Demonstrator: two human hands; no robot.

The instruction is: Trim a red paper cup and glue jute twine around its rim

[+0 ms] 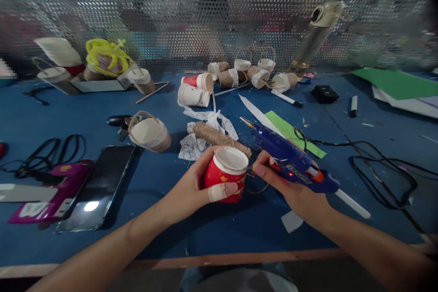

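My left hand [196, 182] is wrapped round a red paper cup [222, 175] with a white rim and gold print, a bandage on its thumb. Wrapped about the handle of a blue hot glue gun [284, 150], my right hand [294, 191] sits just right of the cup. A red light glows on the gun; its nozzle points up and left, and a white glue stick [352, 203] sticks out behind. Some thin twine hangs between cup and hand; which fingers touch it I cannot tell. Behind the cup lie a roll of jute twine [221, 139] and white lace ribbon [193, 148].
At left lie a phone [99, 187], a purple glue gun [56, 191] and a twine-wrapped cup basket [150, 132]. Several small baskets [258, 75] and paper cups [195, 96] stand farther back, before a perforated metal screen [191, 13]. A black cord [379, 146] runs along the right.
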